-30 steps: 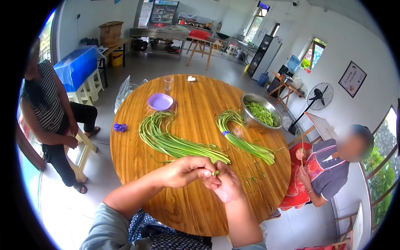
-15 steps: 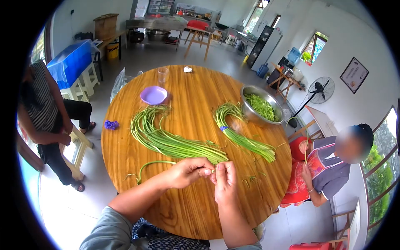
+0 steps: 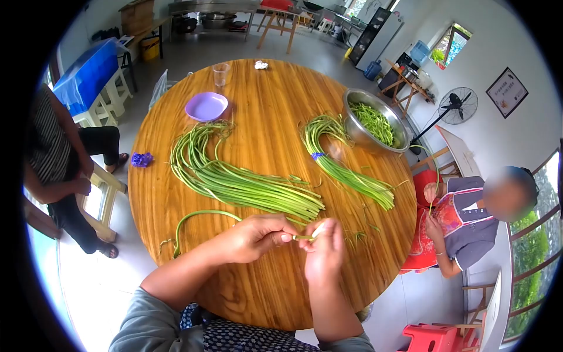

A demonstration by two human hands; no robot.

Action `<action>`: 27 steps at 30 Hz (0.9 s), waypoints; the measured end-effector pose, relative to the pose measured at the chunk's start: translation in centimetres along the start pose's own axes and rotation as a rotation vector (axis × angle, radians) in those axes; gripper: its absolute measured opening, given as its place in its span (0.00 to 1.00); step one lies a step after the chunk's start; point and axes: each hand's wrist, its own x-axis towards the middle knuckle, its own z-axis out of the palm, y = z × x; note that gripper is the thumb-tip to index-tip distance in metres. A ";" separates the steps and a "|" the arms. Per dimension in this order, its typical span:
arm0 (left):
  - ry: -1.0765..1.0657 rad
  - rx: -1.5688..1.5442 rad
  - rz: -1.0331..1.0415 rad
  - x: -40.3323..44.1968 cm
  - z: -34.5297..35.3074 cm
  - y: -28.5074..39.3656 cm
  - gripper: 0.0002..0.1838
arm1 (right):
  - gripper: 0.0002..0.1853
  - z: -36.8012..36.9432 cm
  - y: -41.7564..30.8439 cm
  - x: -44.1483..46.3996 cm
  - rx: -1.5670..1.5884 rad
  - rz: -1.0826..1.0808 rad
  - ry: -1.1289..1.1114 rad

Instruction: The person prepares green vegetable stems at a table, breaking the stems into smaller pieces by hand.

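Fingertips have drawn slightly apart since a moment ago, so that a short length of the green stalk (image 3: 199, 214) now shows between the two hands, and the whole tabletop sits higher in view. That stalk lies low over the near side of the table (image 3: 264, 123), its tail curving out to the left as it did half a second ago, its near end pinched between thumb and forefinger of the left hand (image 3: 249, 239), the other fingers curled in. Opposite, the right hand (image 3: 324, 252) is nearly closed, thumb and fingertips together at the stalk's tip. Just beyond lies a large loose bundle of stalks (image 3: 246, 188), unmoved, and to its right a smaller bundle (image 3: 352, 183) tied with a purple band (image 3: 317, 156). Near that stands a metal bowl (image 3: 353, 130) of cut green pieces (image 3: 374, 124); a purple dish (image 3: 206, 107) sits past the large bundle. At right a co-worker (image 3: 469, 226) holds another stalk, while a red stool (image 3: 431, 337) shows more fully below
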 end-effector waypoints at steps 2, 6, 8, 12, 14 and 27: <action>0.003 0.070 -0.029 -0.3 -0.2 0.2 0.07 | 0.10 -0.9 -0.5 1.5 0.196 0.033 0.024; 0.039 0.041 -0.142 -0.4 -0.2 0.4 0.08 | 0.08 -2.8 -1.7 2.8 0.286 0.103 -0.064; 0.046 0.018 -0.130 -0.4 -0.2 0.3 0.08 | 0.08 -2.6 -2.0 2.7 0.271 0.115 -0.079; 0.090 0.006 -0.128 -0.3 -0.2 -0.1 0.07 | 0.08 -3.0 -0.8 1.9 0.308 0.296 -0.383; 0.099 0.027 -0.113 -0.3 -0.2 -0.1 0.07 | 0.08 -2.4 -0.8 1.5 0.226 0.331 -0.504; 0.206 0.271 0.243 -0.2 -0.8 -1.6 0.09 | 0.06 -1.4 1.9 1.1 0.013 0.255 -0.554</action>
